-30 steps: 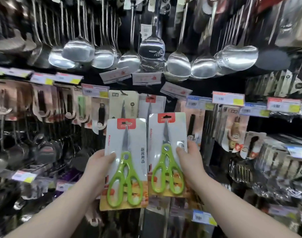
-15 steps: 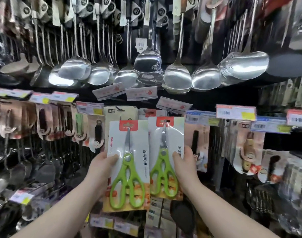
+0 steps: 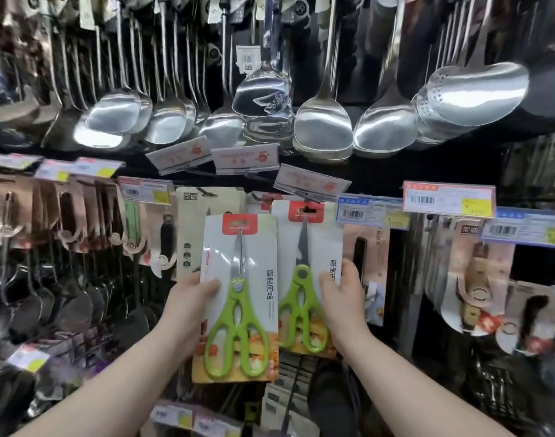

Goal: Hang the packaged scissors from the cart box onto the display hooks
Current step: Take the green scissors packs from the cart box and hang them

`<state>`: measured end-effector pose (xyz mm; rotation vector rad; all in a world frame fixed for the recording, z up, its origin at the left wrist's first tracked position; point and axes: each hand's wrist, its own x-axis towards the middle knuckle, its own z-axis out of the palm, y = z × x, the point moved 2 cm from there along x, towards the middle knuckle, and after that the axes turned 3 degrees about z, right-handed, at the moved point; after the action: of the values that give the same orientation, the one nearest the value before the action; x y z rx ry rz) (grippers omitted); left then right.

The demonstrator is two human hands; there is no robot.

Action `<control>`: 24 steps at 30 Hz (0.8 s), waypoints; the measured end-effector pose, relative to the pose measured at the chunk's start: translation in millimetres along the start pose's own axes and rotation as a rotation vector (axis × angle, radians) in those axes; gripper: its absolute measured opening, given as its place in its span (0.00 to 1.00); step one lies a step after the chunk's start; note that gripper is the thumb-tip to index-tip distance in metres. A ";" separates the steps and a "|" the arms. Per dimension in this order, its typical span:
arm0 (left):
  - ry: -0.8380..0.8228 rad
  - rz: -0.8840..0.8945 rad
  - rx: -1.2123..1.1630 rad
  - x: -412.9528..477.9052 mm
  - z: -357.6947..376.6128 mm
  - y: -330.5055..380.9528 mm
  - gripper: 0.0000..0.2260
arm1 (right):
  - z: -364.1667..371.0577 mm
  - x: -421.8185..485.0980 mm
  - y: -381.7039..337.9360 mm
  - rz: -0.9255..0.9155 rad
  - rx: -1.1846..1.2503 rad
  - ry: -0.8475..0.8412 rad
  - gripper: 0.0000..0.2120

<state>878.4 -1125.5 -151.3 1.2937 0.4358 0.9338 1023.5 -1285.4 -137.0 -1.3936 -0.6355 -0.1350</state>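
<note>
Two white cards with green-handled kitchen scissors are held up side by side before the display. My left hand (image 3: 189, 302) grips the left scissors pack (image 3: 238, 298) by its left edge, thumb on the front. My right hand (image 3: 340, 294) grips the right scissors pack (image 3: 306, 279) by its right edge. The right pack sits higher and farther in, its red hang tab right at a display hook (image 3: 301, 193) under a grey price tag. Whether the tab is on the hook I cannot tell. The cart box is out of view.
Steel ladles and spatulas (image 3: 323, 124) hang in a row above. Carded kitchen tools (image 3: 207, 228) fill hooks left and right of the scissors, with price tags (image 3: 448, 198) jutting forward. More packaged goods (image 3: 282, 402) hang below my hands.
The right pack has gone up and in toward the hook, now higher than the left pack. My view has tilted up and closer to the display.
</note>
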 end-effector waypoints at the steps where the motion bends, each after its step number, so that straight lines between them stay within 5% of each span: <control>1: -0.010 0.000 -0.003 1.7 2.7 -0.1 0.10 | -0.7 1.5 0.5 -0.007 -0.013 -0.002 0.11; 12: -0.118 -0.031 0.003 29.8 10.4 -3.1 0.09 | 7.4 24.8 8.7 0.085 -0.188 0.129 0.04; 24: -0.257 -0.054 -0.012 44.8 9.3 -2.8 0.09 | 29.6 46.6 10.4 0.226 -0.417 0.163 0.13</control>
<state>912.2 -1095.9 -141.8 1.3629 0.2628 0.7126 1056.7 -1242.7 -122.0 -1.8249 -0.3189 -0.2067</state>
